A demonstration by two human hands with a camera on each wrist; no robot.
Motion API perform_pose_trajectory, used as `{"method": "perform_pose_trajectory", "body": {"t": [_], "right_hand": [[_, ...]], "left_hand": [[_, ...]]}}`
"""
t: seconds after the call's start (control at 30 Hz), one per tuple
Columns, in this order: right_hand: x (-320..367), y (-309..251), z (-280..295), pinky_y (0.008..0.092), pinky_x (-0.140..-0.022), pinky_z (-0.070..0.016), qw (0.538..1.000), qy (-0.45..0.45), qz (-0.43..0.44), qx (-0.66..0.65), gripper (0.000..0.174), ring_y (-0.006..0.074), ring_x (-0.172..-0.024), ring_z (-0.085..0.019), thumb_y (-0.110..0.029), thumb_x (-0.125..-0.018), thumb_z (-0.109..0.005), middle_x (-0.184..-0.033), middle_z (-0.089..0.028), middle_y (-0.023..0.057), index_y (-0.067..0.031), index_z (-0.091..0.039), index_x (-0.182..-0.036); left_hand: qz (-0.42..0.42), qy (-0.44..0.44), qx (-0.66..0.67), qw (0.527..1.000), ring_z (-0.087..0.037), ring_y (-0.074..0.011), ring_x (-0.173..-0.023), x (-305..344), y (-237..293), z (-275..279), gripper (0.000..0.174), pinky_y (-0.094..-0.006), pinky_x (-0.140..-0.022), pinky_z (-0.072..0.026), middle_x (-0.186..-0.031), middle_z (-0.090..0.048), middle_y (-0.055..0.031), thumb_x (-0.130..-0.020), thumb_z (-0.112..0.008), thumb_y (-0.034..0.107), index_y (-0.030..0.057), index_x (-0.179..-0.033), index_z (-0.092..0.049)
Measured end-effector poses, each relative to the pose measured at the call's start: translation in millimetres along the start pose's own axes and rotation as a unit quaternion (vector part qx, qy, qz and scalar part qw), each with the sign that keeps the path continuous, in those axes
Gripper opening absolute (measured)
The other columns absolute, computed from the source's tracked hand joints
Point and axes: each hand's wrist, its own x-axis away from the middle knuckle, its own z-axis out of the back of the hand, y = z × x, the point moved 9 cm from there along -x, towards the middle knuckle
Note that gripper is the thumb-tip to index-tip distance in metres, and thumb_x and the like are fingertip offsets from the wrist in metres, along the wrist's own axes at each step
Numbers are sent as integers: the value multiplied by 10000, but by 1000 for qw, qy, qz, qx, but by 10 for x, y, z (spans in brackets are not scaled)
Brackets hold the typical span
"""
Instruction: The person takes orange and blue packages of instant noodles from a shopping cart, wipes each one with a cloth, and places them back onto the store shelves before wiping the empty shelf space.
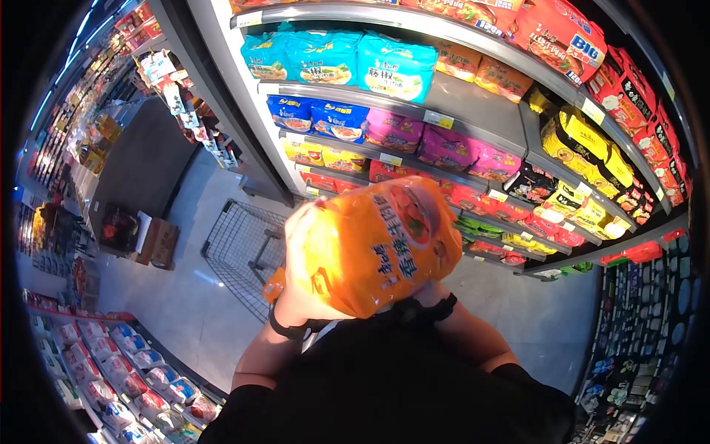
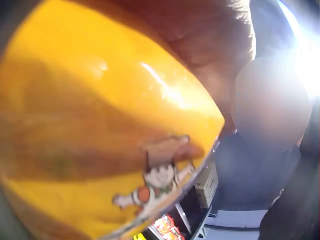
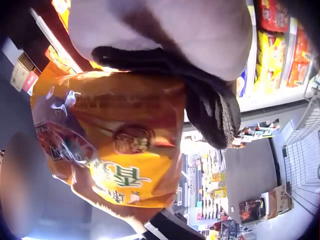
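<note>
An orange multipack of instant noodles (image 1: 377, 244) is held up in front of the chest, between both hands. My left hand (image 1: 296, 255) grips its left side and lower corner, and in the left wrist view that hand (image 2: 215, 50) lies along the yellow-orange wrapper (image 2: 100, 100). On the other side my right hand (image 1: 431, 293) holds the pack near its lower right edge, its fingers mostly hidden behind the wrapper. The right wrist view shows the pack's printed face (image 3: 130, 140) with the right hand (image 3: 165, 30) close against it.
Shelves ahead carry turquoise packs (image 1: 325, 59), purple packs (image 1: 447, 148) and yellow packs (image 1: 588, 152) of noodles. A wire shopping cart (image 1: 240, 251) stands on the floor to the left. Low shelving with bagged goods (image 1: 126, 370) is at lower left, beyond it cardboard boxes (image 1: 157, 243).
</note>
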Motion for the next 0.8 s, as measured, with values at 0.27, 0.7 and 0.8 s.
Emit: {"method": "perform_pose_trajectory", "body": {"t": [0.27,0.7,0.8], "right_hand": [[-19,-354,149,492,-1232,-441,979,129,61,-148,554,281,-1438,-566,-394,-1174,-486,-1586,-562,114,-64,-447,-1617],[92,-768,-271,380,-1169,-463,870,173,211,411,510,221,-1382,-596,61,-1043,-540,-1518,-614,135,10,-528,-1550],[-4,-712,-446,395,-1216,-421,846,136,222,466,503,246,-1461,-550,60,-1051,-536,-1602,-561,176,31,-521,-1552]], "left_hand": [[153,104,-73,980,-459,-339,-1531,170,-400,40,949,-442,-1227,-424,-1676,-418,-225,-900,-902,213,61,-1676,-378],[355,238,592,683,-596,-320,-1425,881,-1019,-308,728,-496,-1230,-466,-1583,-594,-137,-1096,-563,576,61,-1604,-477],[400,238,549,694,-578,-332,-1444,875,-972,-270,840,-514,-1238,-451,-1603,-574,-143,-1074,-497,696,71,-1634,-437]]}}
